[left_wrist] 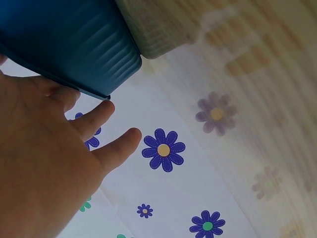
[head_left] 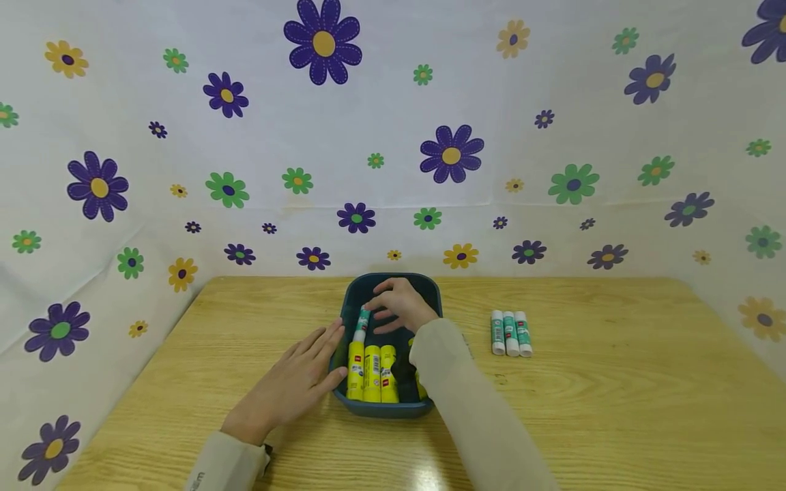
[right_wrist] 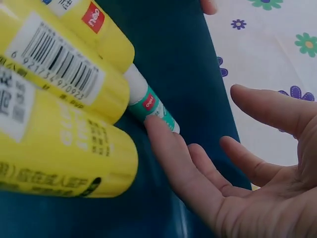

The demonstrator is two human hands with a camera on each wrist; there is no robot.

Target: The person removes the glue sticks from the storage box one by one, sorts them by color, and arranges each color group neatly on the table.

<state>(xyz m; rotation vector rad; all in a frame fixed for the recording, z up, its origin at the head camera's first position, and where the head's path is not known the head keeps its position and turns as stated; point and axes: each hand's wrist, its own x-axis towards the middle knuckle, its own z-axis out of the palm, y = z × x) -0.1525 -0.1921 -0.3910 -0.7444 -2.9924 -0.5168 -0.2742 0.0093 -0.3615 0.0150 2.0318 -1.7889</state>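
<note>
A dark blue plastic bin (head_left: 387,410) stands on the table. Several yellow glue sticks (head_left: 372,375) lie side by side in its near end. Beyond the leftmost one, along the left wall, is a small green-and-white glue stick (head_left: 362,326). My right hand (head_left: 402,307) reaches into the bin with its fingers spread. In the right wrist view, one fingertip (right_wrist: 157,124) touches the small glue stick (right_wrist: 151,101), while the thumb stays apart from it. My left hand (head_left: 288,385) rests against the bin's left rim, fingers extended. My right forearm hides part of the yellow row.
Three green-and-white glue sticks (head_left: 510,334) lie in a row on the wooden table (head_left: 602,395), right of the bin. A white cloth with printed flowers (head_left: 393,123) hangs behind the table and along its sides.
</note>
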